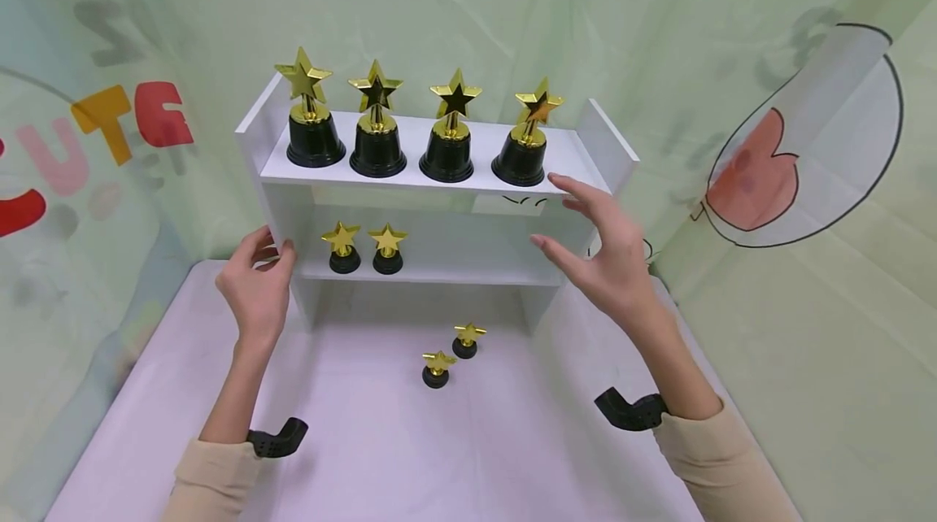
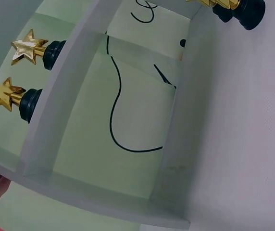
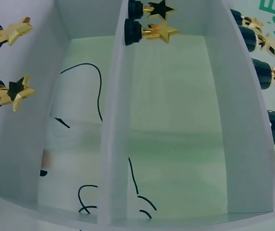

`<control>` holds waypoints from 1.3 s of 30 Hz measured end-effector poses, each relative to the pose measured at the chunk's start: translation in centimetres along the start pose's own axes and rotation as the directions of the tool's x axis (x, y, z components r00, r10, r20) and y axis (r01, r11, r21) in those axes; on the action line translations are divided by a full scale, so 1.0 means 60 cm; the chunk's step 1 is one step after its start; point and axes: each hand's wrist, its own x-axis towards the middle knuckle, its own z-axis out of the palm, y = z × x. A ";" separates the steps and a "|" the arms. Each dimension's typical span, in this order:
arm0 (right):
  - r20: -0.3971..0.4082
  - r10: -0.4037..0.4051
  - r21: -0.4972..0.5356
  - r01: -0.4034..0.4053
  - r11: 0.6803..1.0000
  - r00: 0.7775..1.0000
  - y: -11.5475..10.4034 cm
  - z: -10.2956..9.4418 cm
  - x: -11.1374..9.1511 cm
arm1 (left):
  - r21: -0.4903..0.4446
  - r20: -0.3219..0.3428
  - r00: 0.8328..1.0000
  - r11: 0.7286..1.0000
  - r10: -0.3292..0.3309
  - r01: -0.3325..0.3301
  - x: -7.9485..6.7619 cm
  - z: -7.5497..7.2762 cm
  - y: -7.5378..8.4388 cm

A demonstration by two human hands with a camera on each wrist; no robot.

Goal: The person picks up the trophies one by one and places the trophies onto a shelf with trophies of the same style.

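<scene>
A white two-tier shelf [image 1: 439,281] stands on the table. My left hand [image 1: 256,282] holds its left side panel near the front edge, thumb and fingers on either side. Four-in-a-row large star trophies line the top, including the rightmost large trophy [image 1: 521,152]. My right hand [image 1: 611,254] is raised at the right end with thumb and fingers spread and nothing between them; its index fingertip is right by that trophy's base. Two small star trophies, a left one [image 1: 344,260] and a right one [image 1: 388,262], stand on the lower tier's left half.
Two more small trophies, one nearer [image 1: 436,376] and one farther [image 1: 464,347], stand on the pale tablecloth [image 1: 410,457] in front of and below the shelf. A light green curtain [image 1: 586,10] with printed letters and a heart drawing [image 1: 761,180] hangs behind and around.
</scene>
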 end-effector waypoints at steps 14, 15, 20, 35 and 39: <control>0.119 0.042 0.141 -0.059 0.988 0.992 0.026 0.067 -0.103 | 0.032 -0.001 0.999 0.999 0.037 -0.037 0.000 0.007 -0.009; 0.134 0.062 0.141 -0.081 0.987 0.989 0.029 0.073 -0.112 | 0.037 0.000 0.999 0.999 0.039 -0.039 0.000 0.007 -0.009; 0.198 0.142 0.164 -0.176 0.971 0.970 0.029 0.095 -0.147 | 0.056 0.000 0.999 0.997 0.052 -0.052 -0.002 0.007 -0.009; 0.307 0.381 0.156 -0.441 0.884 0.872 0.052 0.175 -0.228 | 0.047 0.033 0.998 0.997 0.058 -0.060 0.003 0.009 -0.017; 0.345 0.436 0.199 -0.518 0.832 0.832 0.068 0.194 -0.240 | 0.044 0.035 0.998 0.997 0.060 -0.062 0.003 0.011 -0.017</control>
